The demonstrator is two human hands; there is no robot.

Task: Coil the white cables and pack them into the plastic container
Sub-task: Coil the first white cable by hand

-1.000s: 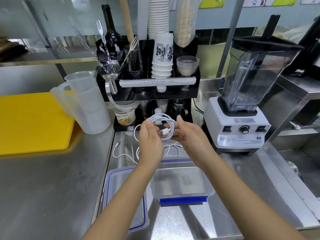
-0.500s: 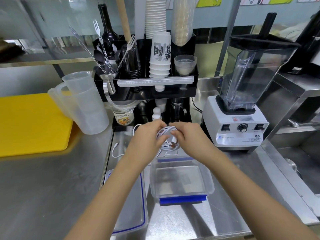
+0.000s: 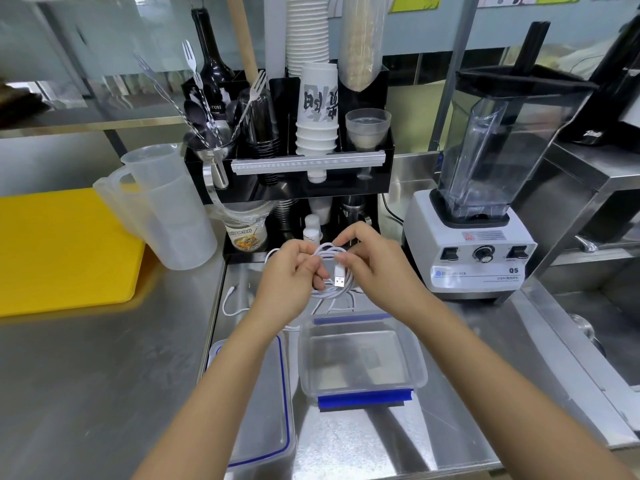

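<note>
A coiled white cable (image 3: pixel 331 268) with a USB plug hanging at its front is held in the air between both hands. My left hand (image 3: pixel 291 280) grips the coil's left side. My right hand (image 3: pixel 372 263) pinches its right side and top. Just below them stands the clear plastic container (image 3: pixel 419 362) with blue clips, open and with nothing in it. A second white cable (image 3: pixel 231 301) lies loose on the steel counter behind and left of the container, partly hidden by my left arm.
The container's lid (image 3: pixel 263 403) with a blue seal lies left of it. A blender (image 3: pixel 474 216) stands at the right, a black cup and utensil rack (image 3: pixel 294 161) behind, clear jugs (image 3: pixel 166 209) and a yellow cutting board (image 3: pixel 59 251) at the left.
Both hands have come lower and closed in on the coil, which is now tighter. The USB plug now hangs at the coil's front.
</note>
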